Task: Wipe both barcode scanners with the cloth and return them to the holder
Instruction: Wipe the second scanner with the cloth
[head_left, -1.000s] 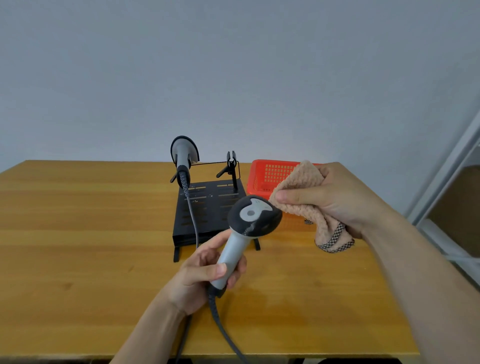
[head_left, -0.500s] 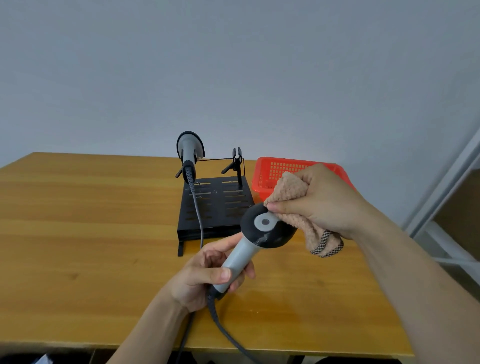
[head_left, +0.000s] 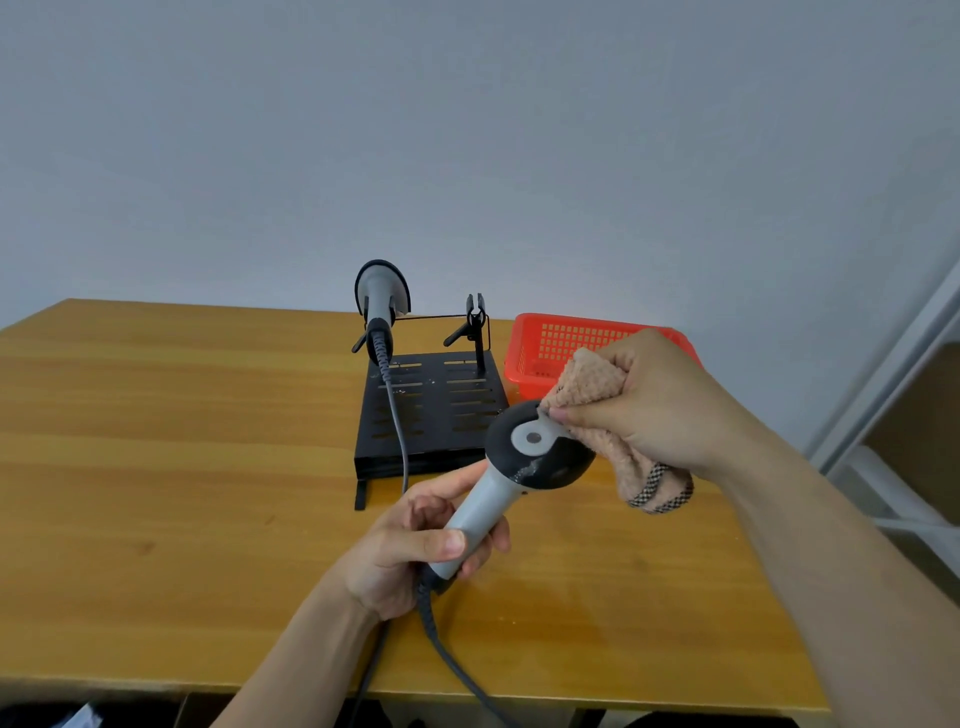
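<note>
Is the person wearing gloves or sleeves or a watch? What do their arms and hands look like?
No gloves: the left hand and right hand are both bare. The left forearm and right forearm are bare too, with no sleeve in view. I see no watch, ring or bracelet. The nails that show look short and unpainted.

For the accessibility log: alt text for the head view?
A person's left hand grips a grey barcode scanner by its handle while the right hand presses a tan cloth to its head, above a wooden table. Behind, a second scanner sits in a black holder beside a red basket.
</note>
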